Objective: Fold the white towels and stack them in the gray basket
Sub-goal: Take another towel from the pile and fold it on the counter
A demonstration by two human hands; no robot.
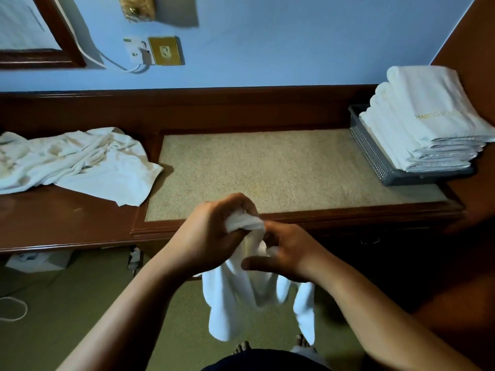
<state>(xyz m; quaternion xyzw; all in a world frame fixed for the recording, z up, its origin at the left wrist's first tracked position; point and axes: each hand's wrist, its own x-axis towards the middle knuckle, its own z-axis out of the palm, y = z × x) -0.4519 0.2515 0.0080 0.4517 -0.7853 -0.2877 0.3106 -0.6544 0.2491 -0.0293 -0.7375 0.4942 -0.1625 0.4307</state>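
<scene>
Gripping one towel [241, 303], left hand [211, 236] and right hand [292, 253] hover before the table [67, 223]; pile [80, 162] left, basket [375, 156] right, blue wall [267, 36] far.

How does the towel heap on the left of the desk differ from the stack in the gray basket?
The heap is crumpled and spread out on the desk; the stack is neatly folded and layered. The heap lies low, the stack rises above the rim of the basket. Both are white towels.
</scene>
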